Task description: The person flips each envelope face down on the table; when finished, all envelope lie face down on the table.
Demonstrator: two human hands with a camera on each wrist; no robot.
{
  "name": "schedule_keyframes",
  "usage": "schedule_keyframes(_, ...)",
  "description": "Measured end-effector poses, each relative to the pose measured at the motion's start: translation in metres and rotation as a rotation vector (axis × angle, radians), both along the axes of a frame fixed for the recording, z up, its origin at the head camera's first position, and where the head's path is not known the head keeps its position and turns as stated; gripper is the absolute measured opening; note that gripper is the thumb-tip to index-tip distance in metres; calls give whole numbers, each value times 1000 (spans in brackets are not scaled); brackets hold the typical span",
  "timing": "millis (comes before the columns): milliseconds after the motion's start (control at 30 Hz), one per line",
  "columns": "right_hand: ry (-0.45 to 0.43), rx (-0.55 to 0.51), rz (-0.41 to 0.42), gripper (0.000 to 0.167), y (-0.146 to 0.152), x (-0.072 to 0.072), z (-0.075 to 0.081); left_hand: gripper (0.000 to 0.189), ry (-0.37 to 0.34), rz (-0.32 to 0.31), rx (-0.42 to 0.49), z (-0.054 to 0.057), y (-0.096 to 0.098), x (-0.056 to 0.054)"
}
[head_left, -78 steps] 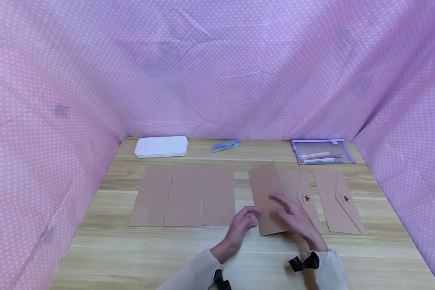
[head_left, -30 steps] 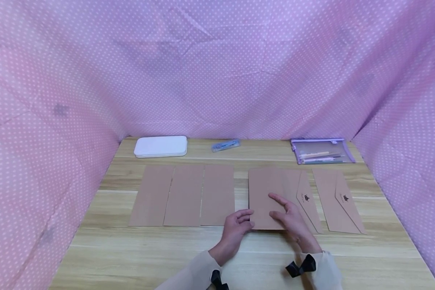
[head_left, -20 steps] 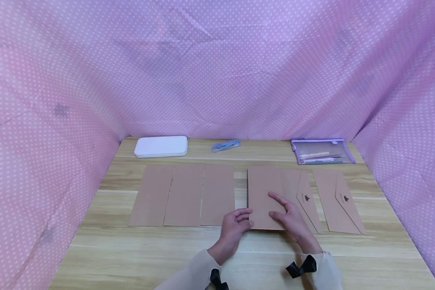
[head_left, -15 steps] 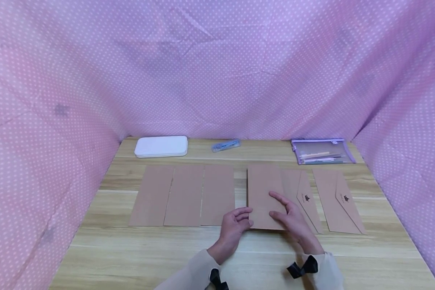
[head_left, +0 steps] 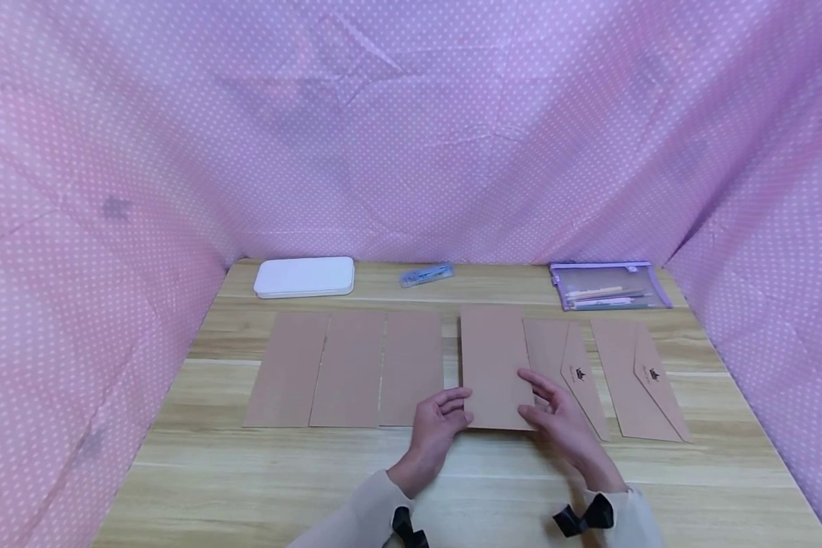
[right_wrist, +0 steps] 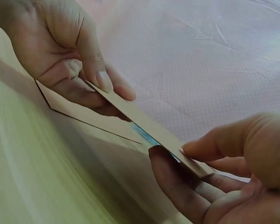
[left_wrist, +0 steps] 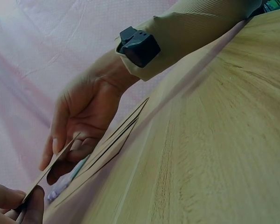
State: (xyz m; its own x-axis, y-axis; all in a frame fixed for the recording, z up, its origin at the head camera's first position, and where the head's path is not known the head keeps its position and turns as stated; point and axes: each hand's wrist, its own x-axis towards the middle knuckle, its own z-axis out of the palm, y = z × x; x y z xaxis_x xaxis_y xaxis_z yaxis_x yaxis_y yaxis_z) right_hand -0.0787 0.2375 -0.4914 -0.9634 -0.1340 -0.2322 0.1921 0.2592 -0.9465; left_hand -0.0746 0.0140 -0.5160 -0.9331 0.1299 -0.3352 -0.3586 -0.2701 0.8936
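In the head view, a plain brown kraft envelope [head_left: 495, 358] lies between both hands, its blank side up, slightly raised off the wooden table. My left hand [head_left: 433, 432] pinches its lower left edge. On the opposite long edge, my right hand [head_left: 567, 423] grips it. The right wrist view shows the thumbs on top of the envelope [right_wrist: 147, 123] and fingers underneath. Right of it lie two brown envelopes, one nearer [head_left: 549, 346] and one farther [head_left: 630, 380], each showing a pointed flap with a black crown print. Three plain brown pieces [head_left: 348, 369] lie side by side on the left.
Along the back edge of the wooden table [head_left: 260, 487] are a white flat case [head_left: 304, 277], a small clear box with blue contents [head_left: 427, 275], and a purple zip pouch [head_left: 610, 287] holding pens. Pink dotted cloth [head_left: 411, 152] surrounds the back and sides.
The held envelope has gone from tilted to nearly level and shifted a little left, uncovering more of the neighbouring envelope. My right hand has moved from its face to grip its right edge.
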Motion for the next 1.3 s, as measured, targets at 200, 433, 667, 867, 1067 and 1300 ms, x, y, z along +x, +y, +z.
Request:
schedule_keyframes(200, 4, -61, -13, 63, 5, 6, -3, 40, 6, 8, -33, 1, -3, -1)
schedule_keyframes(433, 30, -102, -42, 62, 9, 9, -10, 40, 37, 4, -74, 0, -7, 3)
schedule_keyframes(667, 44, -178, -31, 61, 9, 8, -14, 39, 69, 9, -96, -1, -7, 5)
schedule_keyframes(867, -23, -118, -62, 60, 6, 8, -12, 39, 75, 10, -109, -2, -7, 7)
schedule_keyframes(1067, -8, -61, -54, 58, 4, 6, -14, 49, 84, -11, -120, -1, -8, 9)
schedule_keyframes(1300, 1, 9, -56, 56, 1, 4, -20, 70, 81, -48, -29, 6, -8, 15)
